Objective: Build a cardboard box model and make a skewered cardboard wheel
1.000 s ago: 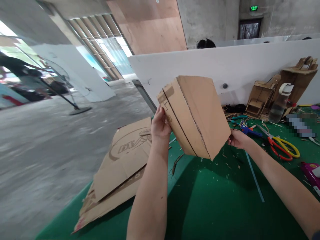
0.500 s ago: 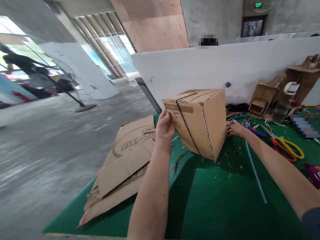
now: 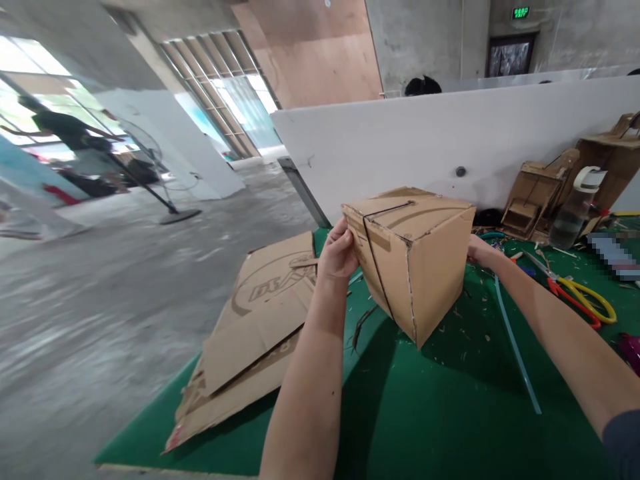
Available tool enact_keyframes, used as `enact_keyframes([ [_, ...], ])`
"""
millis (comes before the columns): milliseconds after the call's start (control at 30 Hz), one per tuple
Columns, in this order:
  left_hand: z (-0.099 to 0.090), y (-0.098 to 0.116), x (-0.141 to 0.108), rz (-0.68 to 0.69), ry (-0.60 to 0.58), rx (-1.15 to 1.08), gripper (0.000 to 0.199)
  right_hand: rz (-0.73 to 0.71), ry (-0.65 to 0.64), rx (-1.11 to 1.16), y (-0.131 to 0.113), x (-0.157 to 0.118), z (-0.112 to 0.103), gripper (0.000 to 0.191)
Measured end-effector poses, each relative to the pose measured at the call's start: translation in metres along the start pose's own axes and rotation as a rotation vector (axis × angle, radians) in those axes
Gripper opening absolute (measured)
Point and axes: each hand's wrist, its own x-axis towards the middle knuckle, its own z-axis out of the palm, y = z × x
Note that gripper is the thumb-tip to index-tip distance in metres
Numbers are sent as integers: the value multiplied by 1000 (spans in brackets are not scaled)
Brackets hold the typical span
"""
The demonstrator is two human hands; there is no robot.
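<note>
A brown cardboard box (image 3: 400, 260) is held up over the green table (image 3: 450, 420), tilted, one lower corner pointing down. A thin black cord runs over its top and down its left face. My left hand (image 3: 340, 250) grips the box's left edge, thumb and fingers pressed on the cardboard. At the far right side of the box is my right hand (image 3: 479, 252); its fingertips are hidden behind the box. Flat cardboard sheets (image 3: 255, 320) lie left of my left forearm.
Scissors with red and yellow handles (image 3: 583, 293), a clear bottle (image 3: 573, 207), a blue strip (image 3: 517, 353) and cardboard constructions (image 3: 537, 190) are at the right. A white partition (image 3: 390, 147) stands behind. A person (image 3: 70, 137) is far left.
The box has turned in my hands, showing more of its right face, and sits slightly lower and further right. My right hand has slipped further behind it. The view has shifted slightly.
</note>
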Motion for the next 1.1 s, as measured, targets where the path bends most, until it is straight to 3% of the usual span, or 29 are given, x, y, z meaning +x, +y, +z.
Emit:
enact_keyframes([
  [267,17,7,-9,76,-106,23,38,-135,125,157,-72,-17,-31,20],
  [400,30,3,-27,118,-45,56,37,-218,139,180,-104,-33,-31,22],
  [533,43,-8,-56,123,-28,139,34,-273,122,131,-116,-40,-22,21],
  [667,50,-18,-78,104,-108,298,42,-268,82,106,-118,-38,-16,25],
  [833,55,-19,-88,166,-173,432,37,-269,119,27,-131,-26,-18,17],
  [1100,66,-15,-104,221,-139,519,35,-260,236,-72,-172,-3,-23,16],
])
